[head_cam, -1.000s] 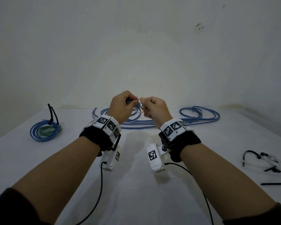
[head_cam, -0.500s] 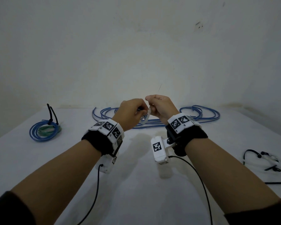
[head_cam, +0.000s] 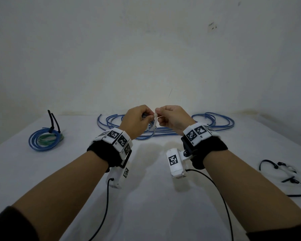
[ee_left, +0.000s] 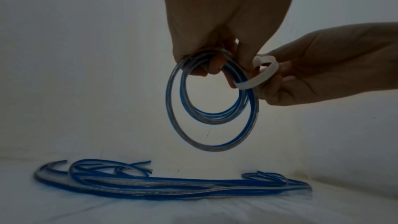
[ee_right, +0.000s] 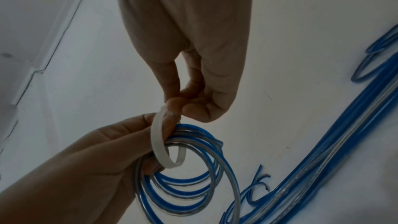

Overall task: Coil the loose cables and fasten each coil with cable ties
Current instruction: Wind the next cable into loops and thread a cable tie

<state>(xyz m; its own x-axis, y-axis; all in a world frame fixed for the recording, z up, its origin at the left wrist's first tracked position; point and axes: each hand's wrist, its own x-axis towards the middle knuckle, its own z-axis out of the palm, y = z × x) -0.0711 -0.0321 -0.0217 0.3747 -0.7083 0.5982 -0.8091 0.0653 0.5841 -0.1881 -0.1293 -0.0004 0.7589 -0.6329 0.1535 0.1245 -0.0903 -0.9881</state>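
My left hand [head_cam: 139, 119] [ee_left: 215, 64] grips a small coil of blue and clear cable [ee_left: 212, 117] [ee_right: 189, 185] by its top, so it hangs above the white table. A white cable tie [ee_left: 258, 76] [ee_right: 159, 142] [head_cam: 155, 119] loops round the coil's strands. My right hand [head_cam: 170, 117] [ee_right: 183, 105] pinches the tie's upper end between thumb and fingertips, close against the left hand. Behind the hands, a heap of loose blue cables [head_cam: 207, 124] [ee_left: 172, 186] lies along the back of the table.
A blue and green coil [head_cam: 45, 140] bound with black ties lies at the far left. Several black and white cable ties [head_cam: 285, 176] lie at the right edge. A wall [head_cam: 146, 58] rises right behind the table [head_cam: 155, 197]. Wrist camera leads trail toward me.
Both hands have drifted slightly right and up with the coil. The right hand has brought the white tie's end up to the left hand's fingertips.
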